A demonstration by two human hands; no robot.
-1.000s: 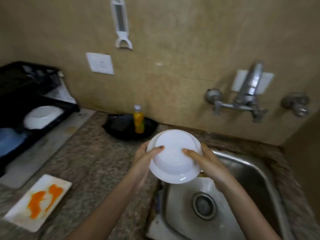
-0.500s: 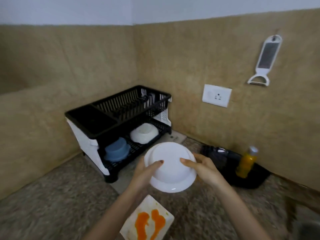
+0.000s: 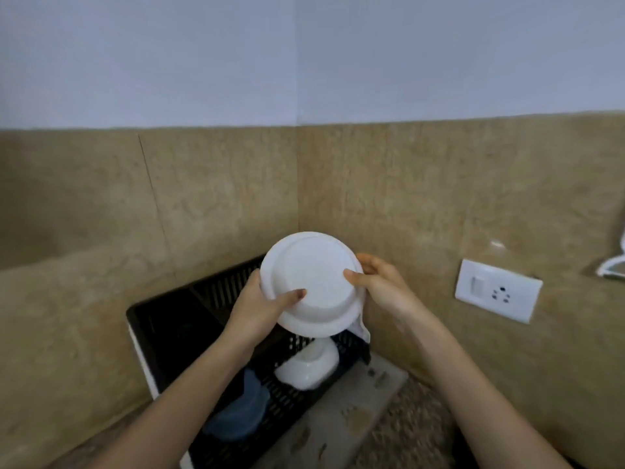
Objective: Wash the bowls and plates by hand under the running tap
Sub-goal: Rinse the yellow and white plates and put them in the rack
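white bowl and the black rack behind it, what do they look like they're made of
The white bowl is probably plastic or melamine: smooth satin white, with a thick moulded rim and foot ring and no glassy shine, though ceramic cannot be ruled out. The black rack looks like moulded plastic: a dull black slotted grid with a white side frame and no metallic glint.

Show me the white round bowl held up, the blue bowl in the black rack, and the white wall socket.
White round bowl (image 3: 318,282): head view, its upturned base.
Blue bowl (image 3: 238,412): head view, its side wall.
White wall socket (image 3: 497,291): head view, its middle.
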